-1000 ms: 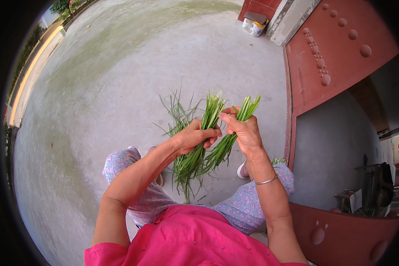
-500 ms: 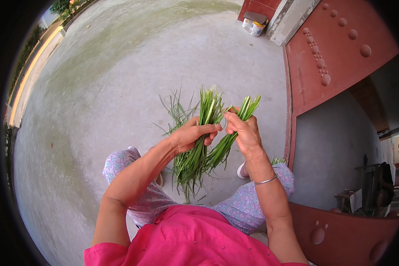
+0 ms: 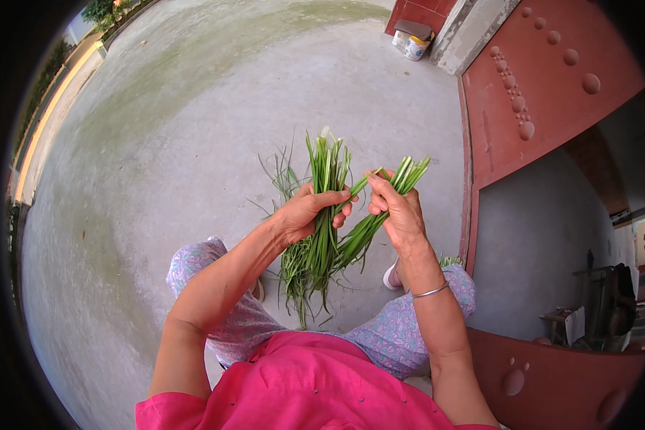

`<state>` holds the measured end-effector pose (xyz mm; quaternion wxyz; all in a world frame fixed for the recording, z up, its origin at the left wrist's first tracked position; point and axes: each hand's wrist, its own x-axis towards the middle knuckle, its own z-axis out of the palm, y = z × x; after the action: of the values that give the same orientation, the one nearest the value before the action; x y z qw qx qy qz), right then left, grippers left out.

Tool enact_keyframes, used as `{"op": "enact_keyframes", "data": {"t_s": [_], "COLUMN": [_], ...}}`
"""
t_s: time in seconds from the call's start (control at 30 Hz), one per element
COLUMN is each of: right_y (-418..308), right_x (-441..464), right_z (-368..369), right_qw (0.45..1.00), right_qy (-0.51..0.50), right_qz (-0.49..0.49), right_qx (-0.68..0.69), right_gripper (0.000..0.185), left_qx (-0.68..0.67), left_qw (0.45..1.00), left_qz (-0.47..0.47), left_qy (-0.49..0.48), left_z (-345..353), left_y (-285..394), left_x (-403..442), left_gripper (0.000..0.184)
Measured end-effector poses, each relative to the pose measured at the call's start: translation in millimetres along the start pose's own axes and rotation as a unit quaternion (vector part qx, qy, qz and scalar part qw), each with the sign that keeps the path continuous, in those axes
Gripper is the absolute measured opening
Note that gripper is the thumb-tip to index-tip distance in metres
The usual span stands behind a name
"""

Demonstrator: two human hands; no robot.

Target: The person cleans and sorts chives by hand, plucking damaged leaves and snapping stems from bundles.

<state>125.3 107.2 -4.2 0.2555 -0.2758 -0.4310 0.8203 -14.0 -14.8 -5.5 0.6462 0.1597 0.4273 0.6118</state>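
Observation:
My left hand (image 3: 301, 213) is closed around a thick bunch of garlic chives (image 3: 327, 161), its pale cut ends pointing up and long green leaves hanging below. Just to the right, my right hand (image 3: 400, 213) grips a smaller bunch of chives (image 3: 410, 172), held at a slant. A few stalks (image 3: 360, 186) stretch between the two hands, pinched at the thumb and fingertips of the right one. Beneath and behind the left hand, loose thin leaves (image 3: 294, 276) lie on the concrete floor between my feet.
Grey concrete floor (image 3: 193, 129) spreads ahead and to the left. A red door (image 3: 545, 72) with raised round bumps stands to the right, beside a doorway into a room. White buckets (image 3: 411, 44) sit by the wall. More cut greens (image 3: 449, 261) show beside my right knee.
The left hand's bunch has shifted slightly left and the right hand slightly right, widening the gap. A few stalks now span from one hand to the other.

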Motion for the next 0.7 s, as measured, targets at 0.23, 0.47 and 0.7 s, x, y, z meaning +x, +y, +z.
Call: {"op": "enact_keyframes", "data": {"t_s": [0.23, 0.47, 0.7], "right_y": [-0.1, 0.7, 0.1], "right_x": [1.2, -0.8, 0.0], "right_z": [0.4, 2.3, 1.7], "right_qw": [0.999, 0.999, 0.997], "right_qy": [0.028, 0.023, 0.032], "right_qz": [-0.02, -0.037, -0.052], "right_qx": [-0.003, -0.022, -0.04], "right_gripper": [0.023, 0.026, 0.026], "left_qx": [0.022, 0.018, 0.002], "left_qw": [1.0, 0.999, 0.999], "left_qz": [0.008, -0.004, -0.006], "left_qy": [0.016, 0.032, 0.054], "left_z": [0.7, 2.8, 6.0], "left_y": [-1.1, 1.6, 3.8], "left_x": [0.0, -2.2, -2.3], "left_gripper": [0.015, 0.013, 0.012]}}
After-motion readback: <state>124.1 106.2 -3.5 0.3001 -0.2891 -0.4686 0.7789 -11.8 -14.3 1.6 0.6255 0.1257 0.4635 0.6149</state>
